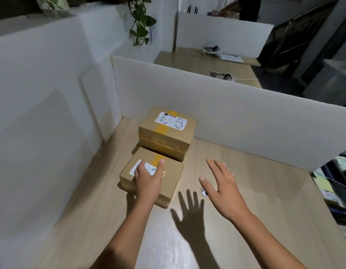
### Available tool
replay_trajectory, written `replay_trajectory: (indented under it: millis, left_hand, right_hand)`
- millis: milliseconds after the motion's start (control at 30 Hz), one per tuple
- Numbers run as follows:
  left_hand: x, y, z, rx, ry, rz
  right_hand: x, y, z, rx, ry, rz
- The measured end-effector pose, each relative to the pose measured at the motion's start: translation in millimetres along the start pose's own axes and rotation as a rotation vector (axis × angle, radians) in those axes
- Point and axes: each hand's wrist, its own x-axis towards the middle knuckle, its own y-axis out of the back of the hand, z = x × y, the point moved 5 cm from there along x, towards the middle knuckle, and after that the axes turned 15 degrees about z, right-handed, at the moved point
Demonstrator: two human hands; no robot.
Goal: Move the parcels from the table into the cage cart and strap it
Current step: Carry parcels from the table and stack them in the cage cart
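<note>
Back partition point(246, 117) closes the far side of the table point(265, 181). Left partition point(42, 133) closes the left side, and the two meet in a corner. The far parcel stack point(168, 133) stands in that corner, leaving only a narrow strip of tabletop along the left partition. The near parcel point(168, 177) butts against the stack's front, with no gap between. Its right and front faces are accessible. Bare tabletop lies right of the parcels, apart from a small round object point(203, 192). The table's right edge is unobstructed.
</note>
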Motion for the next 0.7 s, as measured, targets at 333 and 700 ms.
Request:
replay_trajectory:
  millis: [333, 700]
  left_hand:
    - [101.7, -116.2, 58.6, -0.218, 0.348, 0.078]
    - [115.3, -132.0, 7.7, -0.391, 0.196, -0.111]
  right_hand:
    - [136.9, -38.2, -19.3, -0.076, 0.046, 0.084]
    - [223.9, -55.1, 17.9, -0.218, -0.092, -0.032]
